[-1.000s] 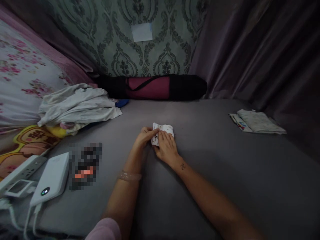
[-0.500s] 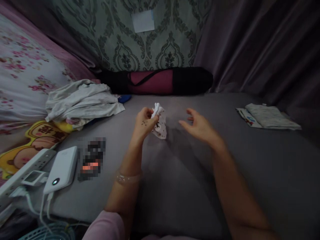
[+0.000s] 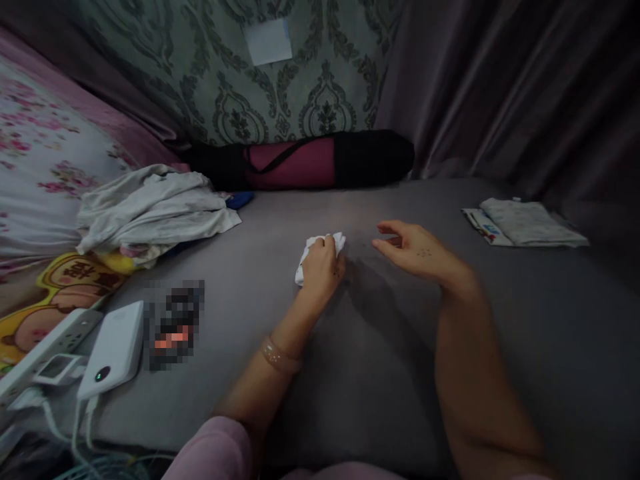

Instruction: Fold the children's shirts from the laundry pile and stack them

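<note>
My left hand (image 3: 323, 270) is closed over a small, crumpled white cloth (image 3: 303, 269) on the grey bed sheet (image 3: 380, 373). Its fingers cover most of the cloth, leaving only the edges showing, so I cannot make out what kind of item it is. To the right, my right hand (image 3: 413, 250) hovers above the sheet. Its thumb and fingers are apart, pointing left, with nothing in them.
A black and dark pink long bag (image 3: 295, 165) lies along the wall. Rumpled pale clothes (image 3: 155, 207) are at back left, and folded cloths (image 3: 530, 223) at right. A white power bank (image 3: 114, 347) and power strip (image 3: 60, 343) with cables sit front left.
My left hand has turned over and lowered the white cloth onto the sheet, shifting slightly right. The right hand has moved a little right, still empty. The view has shifted slightly.
</note>
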### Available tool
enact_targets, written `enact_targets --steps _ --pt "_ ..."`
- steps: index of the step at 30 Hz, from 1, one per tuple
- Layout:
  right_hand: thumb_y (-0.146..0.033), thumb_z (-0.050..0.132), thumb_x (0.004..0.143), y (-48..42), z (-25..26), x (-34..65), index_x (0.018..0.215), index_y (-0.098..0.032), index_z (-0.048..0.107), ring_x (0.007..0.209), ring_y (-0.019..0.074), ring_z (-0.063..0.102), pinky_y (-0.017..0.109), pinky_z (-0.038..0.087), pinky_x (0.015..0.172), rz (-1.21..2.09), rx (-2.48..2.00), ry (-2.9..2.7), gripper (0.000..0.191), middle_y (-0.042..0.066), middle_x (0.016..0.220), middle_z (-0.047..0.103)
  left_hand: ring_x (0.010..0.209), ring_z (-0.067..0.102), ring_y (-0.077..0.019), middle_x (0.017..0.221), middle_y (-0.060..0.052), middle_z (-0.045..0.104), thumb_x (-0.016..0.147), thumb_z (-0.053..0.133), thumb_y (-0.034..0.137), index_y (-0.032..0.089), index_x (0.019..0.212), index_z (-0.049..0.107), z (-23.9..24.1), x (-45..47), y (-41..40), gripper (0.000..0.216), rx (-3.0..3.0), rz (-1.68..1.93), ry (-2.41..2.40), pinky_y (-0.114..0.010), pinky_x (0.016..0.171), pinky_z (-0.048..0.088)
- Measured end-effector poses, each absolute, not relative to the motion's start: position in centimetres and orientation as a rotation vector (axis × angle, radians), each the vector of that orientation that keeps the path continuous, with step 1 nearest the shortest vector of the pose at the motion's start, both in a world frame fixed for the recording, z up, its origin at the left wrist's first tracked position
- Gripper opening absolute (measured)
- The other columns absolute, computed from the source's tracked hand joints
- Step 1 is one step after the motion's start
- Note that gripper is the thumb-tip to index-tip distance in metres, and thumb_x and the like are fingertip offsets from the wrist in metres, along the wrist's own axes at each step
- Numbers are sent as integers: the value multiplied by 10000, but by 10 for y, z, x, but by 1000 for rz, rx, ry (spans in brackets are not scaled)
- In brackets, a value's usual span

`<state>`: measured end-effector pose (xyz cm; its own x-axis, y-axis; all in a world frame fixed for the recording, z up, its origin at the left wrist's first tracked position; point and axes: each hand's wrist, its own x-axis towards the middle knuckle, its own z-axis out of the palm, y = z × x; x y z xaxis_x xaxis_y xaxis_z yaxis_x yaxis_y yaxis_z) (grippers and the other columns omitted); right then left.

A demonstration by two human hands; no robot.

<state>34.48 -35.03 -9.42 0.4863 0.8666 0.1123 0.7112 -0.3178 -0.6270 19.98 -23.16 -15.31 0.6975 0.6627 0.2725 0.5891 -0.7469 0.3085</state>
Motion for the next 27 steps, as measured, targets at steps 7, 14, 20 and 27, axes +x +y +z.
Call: enact_targets --steps 7,14,20,27 --pt "-394 568 886 -356 -91 349 1274 -163 579 1012 250 663 396 536 873 298 -2151 -1282 452 134 1198 658 971 653 -224 1017 -124 696 963 414 436 143 1105 609 -150 205 -227 379 2509 518 747 -321 852 492" --pt "-374 575 876 -364 -82 352 1254 -186 599 998 257 664 421 532 886 324 -2144 -1229 423 124 1164 674 1469 169 -269 1527 -157 354 1008 220 373 80 1432 383 -145 194 -177 540 2906 646 680 -473 1185 151" --pt "-395 586 864 -366 -88 360 1237 -203 610 982 260 667 432 529 890 247 -2132 -1230 421 110 1145 680 1461 199 -268 1541 -136 336 1000 161 454 109 1479 330 -195 199 -171 614 3006 156 544 -460 1186 150" --pt "-407 564 877 -365 -85 355 1276 -173 584 985 263 663 411 528 866 290 -2213 -1240 463 125 1098 689 1448 237 -283 1539 -155 329 996 150 477 70 1486 306 -202 202 -171 656 2996 -17 547 -440 1177 179"
